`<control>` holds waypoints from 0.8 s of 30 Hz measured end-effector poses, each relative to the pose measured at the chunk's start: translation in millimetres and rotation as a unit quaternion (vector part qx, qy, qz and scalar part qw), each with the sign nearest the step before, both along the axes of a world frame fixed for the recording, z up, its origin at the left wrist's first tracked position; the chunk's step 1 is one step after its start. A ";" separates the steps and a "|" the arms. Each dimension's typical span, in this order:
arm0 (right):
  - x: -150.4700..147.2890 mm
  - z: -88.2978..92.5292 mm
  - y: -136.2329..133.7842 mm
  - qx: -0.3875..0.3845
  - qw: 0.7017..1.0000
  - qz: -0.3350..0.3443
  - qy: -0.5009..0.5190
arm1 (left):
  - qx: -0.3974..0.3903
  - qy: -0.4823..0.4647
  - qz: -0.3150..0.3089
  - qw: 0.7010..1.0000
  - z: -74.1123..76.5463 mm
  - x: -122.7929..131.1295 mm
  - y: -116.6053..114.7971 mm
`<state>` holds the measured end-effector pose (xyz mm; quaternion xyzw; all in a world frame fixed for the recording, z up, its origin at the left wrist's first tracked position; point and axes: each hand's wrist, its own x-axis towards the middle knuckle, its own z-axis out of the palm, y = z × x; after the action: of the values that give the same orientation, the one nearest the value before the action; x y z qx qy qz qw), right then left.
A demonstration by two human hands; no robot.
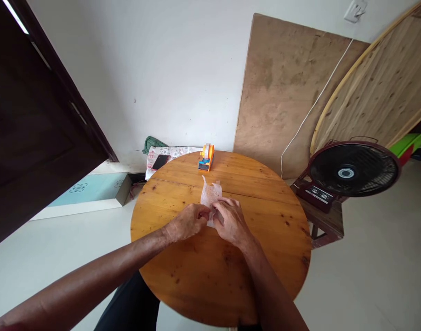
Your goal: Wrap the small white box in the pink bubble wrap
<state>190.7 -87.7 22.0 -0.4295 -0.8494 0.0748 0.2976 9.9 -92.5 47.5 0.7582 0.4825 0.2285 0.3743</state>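
A crumpled sheet of translucent bubble wrap [210, 192] lies near the middle of the round wooden table, its torn far end sticking up. My left hand [190, 221] pinches its left edge between thumb and curled fingers. From the other side my right hand [231, 220] grips the wrap, fingers bent over it and thumb towards the left hand. Something may be inside the wrap, but fingers and plastic hide it. Beyond the hands, at the table's far edge, stands an orange and blue tape dispenser [206, 157] with a roll of tape on it.
The round wooden table [272, 271] spans the space before me. Behind it a phone [161, 162] rests on a printed white sack [183, 150]. To the right, a black fan [346, 172] sits on a dark stool [329, 225]. A wooden board [282, 92] leans against the wall.
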 end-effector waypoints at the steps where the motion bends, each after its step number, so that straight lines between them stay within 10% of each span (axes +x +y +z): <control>1: 0.8 -0.3 -0.1 -0.003 1.000 -0.001 0.000 | 0.007 0.016 0.002 1.000 0.9 0.7 1.1; 13: 11.2 -0.5 3.4 -0.012 0.999 -0.043 0.018 | 0.241 0.172 -0.009 0.955 -18.2 2.8 3.3; 24: 18.0 -10.2 10.9 -0.076 0.981 -0.164 0.074 | 0.334 -0.043 -0.038 0.941 -61.0 -6.3 5.7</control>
<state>208.7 -76.8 11.8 -0.5778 -0.7345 0.1208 0.3348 3.6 -86.9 -13.5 0.8471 0.3325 0.3942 0.1283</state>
